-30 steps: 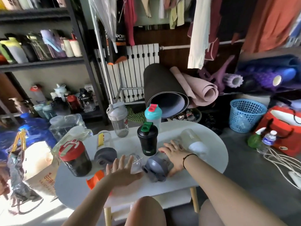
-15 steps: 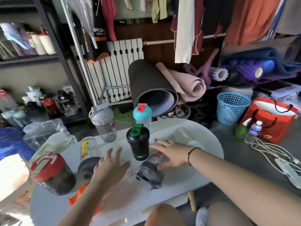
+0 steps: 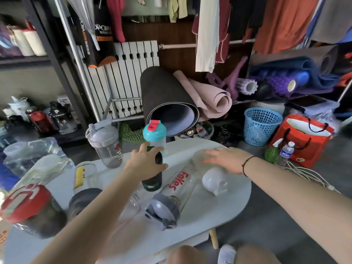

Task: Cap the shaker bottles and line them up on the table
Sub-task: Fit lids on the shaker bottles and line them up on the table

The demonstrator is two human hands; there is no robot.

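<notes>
My left hand is closed over the top of the upright black shaker bottle, hiding its green cap. My right hand lies flat, fingers spread, on a frosted bottle that lies on its side with a white lid. A clear bottle with red lettering lies between my arms, its grey cap on. Upright at the back stand a teal-capped bottle and a grey-lidded clear bottle. A dark bottle with a red lid tilts at the left.
On the white oval table also sit a loose dark grey lid, a clear cup with a yellow label and a clear cup on its side. Rolled mats, a blue basket and a red bag stand beyond.
My left hand went forward from the table's front and closed on the black bottle. My right hand left the grey-capped bottle and moved right onto the frosted bottle. The view shifted.
</notes>
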